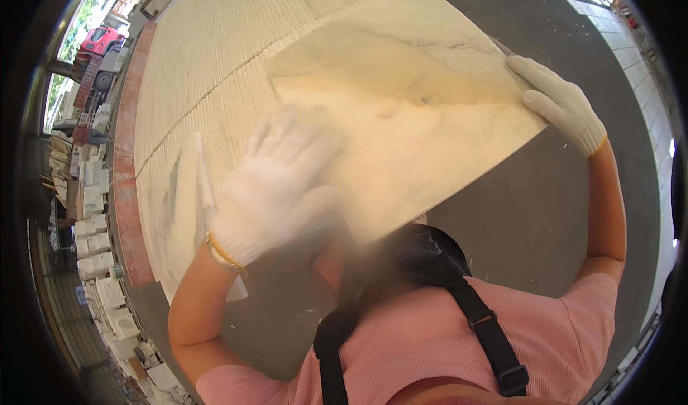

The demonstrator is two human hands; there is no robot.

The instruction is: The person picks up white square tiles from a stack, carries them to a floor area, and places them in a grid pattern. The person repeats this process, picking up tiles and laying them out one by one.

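Note:
A pale marble slab [401, 147] with brown and grey veins lies tilted over a cream ribbed surface [215, 54], its near corner jutting out above the floor. My right hand [559, 104], in a white knit glove, grips the slab's right edge. In a matching glove, my left hand [276, 183] is smeared by motion beside the slab's left edge. Its fingers look spread, and nothing shows in them. Whether it touches the slab, I cannot tell. To its left lies another pale piece with grey veins [172, 211], partly covered by my wrist.
A reddish-brown beam [129, 154] borders the ribbed surface on the left. Beyond it stand stacked white stone blocks [93, 240] and, further off, a red truck [102, 41]. Large pale panels [631, 68] line the far right. Grey floor [494, 197] shows below the slab.

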